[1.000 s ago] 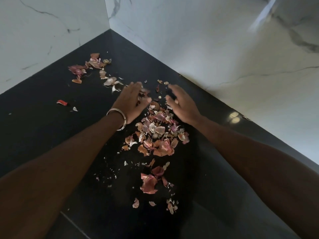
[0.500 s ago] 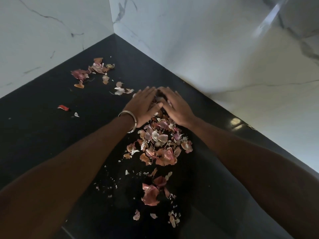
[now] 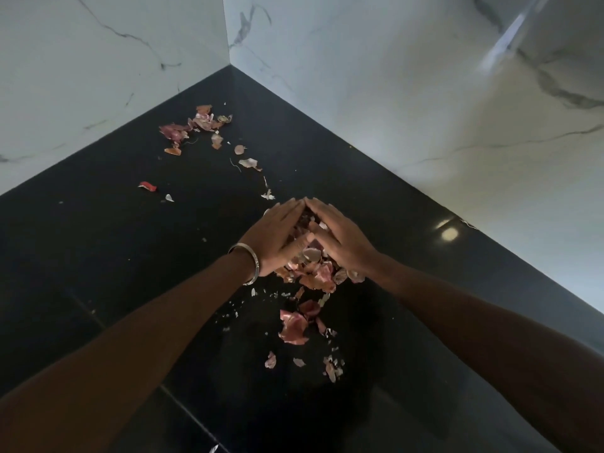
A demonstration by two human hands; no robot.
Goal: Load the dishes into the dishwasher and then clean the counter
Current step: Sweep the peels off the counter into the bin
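Your left hand (image 3: 276, 235) and right hand (image 3: 343, 238) lie flat and open, gripping nothing, fingertips meeting at 12 o'clock to wall in the onion peel pile (image 3: 313, 268) on the black surface (image 3: 98, 256), while stray peels (image 3: 199, 124) wait at 11 o'clock.

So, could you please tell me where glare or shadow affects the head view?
Head view: a bright light reflection glares on the black counter at right; the forearms are deeply shadowed; the onion peels between both hands stay readable; wide-angle bending shows at the walls.
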